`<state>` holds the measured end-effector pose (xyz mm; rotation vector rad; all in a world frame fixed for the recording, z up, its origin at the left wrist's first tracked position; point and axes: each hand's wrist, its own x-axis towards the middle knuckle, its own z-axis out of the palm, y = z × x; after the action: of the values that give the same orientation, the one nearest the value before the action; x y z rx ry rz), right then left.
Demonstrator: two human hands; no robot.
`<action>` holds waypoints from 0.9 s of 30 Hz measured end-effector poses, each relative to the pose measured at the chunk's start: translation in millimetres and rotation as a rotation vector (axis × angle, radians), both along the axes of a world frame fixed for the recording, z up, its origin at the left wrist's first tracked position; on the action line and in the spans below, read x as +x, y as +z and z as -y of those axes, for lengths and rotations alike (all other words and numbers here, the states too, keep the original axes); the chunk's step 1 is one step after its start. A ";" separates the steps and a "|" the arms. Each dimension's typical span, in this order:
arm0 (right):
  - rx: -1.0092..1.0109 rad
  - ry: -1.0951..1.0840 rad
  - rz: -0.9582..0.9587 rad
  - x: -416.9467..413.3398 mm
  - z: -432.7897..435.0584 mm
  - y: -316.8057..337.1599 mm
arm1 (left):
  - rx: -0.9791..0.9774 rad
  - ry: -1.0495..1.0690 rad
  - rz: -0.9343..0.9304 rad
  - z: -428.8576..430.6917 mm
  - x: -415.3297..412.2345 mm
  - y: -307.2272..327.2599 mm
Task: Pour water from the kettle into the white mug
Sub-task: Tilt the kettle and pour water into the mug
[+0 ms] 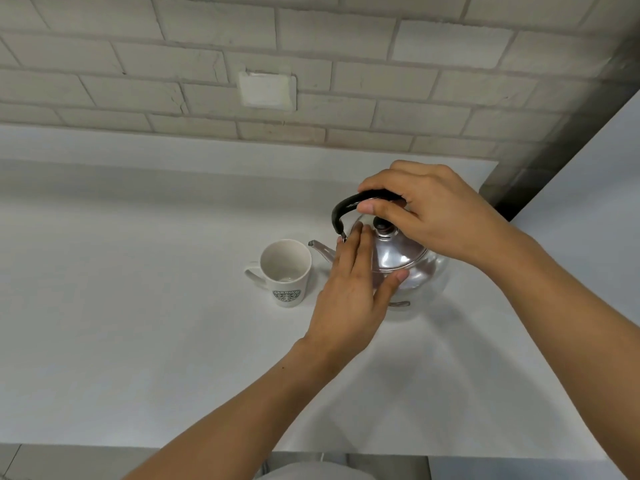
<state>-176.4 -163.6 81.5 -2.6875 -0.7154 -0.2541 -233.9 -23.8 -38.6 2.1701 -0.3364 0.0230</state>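
A shiny steel kettle [401,258] with a black arched handle and a black lid knob stands on the white counter [138,323]. Its spout points left toward the white mug [287,271], which stands upright just beside it, handle to the left, with a green round logo on its front. My right hand [433,216] is closed around the top of the black handle. My left hand [353,292] lies flat against the kettle's left side and lid, fingers stretched out, thumb across the front. The mug looks nearly empty inside.
A pale brick wall [311,81] runs behind the counter, with a white blank plate [266,88] set in it. A white panel [588,202] rises at the right, a dark gap beside it. The counter's front edge [207,448] lies near my body.
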 end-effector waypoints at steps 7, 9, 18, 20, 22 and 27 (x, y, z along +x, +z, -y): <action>-0.150 0.066 -0.045 1.0 -23.9 18.0 | -0.140 0.039 -0.037 -4.4 -8.1 -4.1; -0.185 0.076 -0.046 1.3 -30.3 21.2 | -0.163 0.053 -0.039 -4.2 -9.7 -4.3; -0.277 0.123 0.014 1.7 -42.8 30.3 | -0.237 0.097 -0.026 -2.4 -15.6 -0.5; -0.288 0.126 0.025 1.6 -44.1 31.6 | -0.243 0.107 -0.021 -2.4 -17.1 0.4; -0.297 0.125 0.027 1.5 -45.4 33.2 | -0.260 0.110 -0.011 -2.3 -17.8 1.7; -0.333 0.142 0.043 5.5 -49.3 35.4 | -0.280 0.122 0.013 -3.6 -16.9 5.2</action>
<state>-170.9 -114.3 117.0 -2.9290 -1.0389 -0.1693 -250.8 -20.2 -33.4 1.9103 -0.1948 0.1439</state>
